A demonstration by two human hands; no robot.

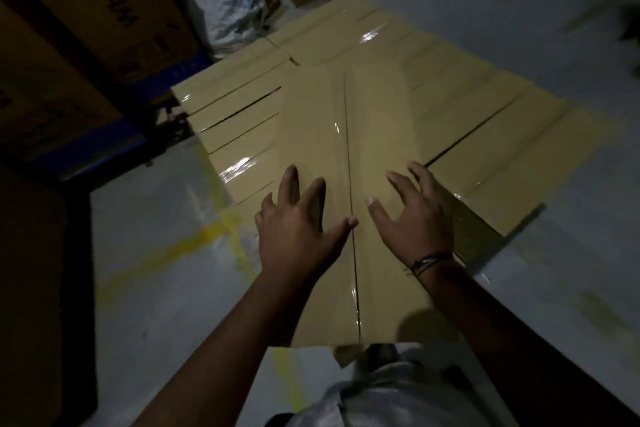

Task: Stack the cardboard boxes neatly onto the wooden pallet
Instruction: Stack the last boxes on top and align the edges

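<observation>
Tan, glossy-taped cardboard boxes [346,121] packed flush; left hand [298,232] and right hand [415,218] spread, gripping nothing.

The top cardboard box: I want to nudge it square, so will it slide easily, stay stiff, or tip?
Probably slides readily: the top cardboard box lies on glossy taped boxes. Likely stiff enough: its flat top and taped seam look unbuckled. Unlikely to tip, since it lies long and flat. Weight cannot be judged.

Your top box [374,135] lies on the middle of the box layer [491,121], with your left hand [298,232] and right hand [415,222] on either side of its seam [347,149]. A sack [230,10] sits beyond the layer's far-left corner.
</observation>
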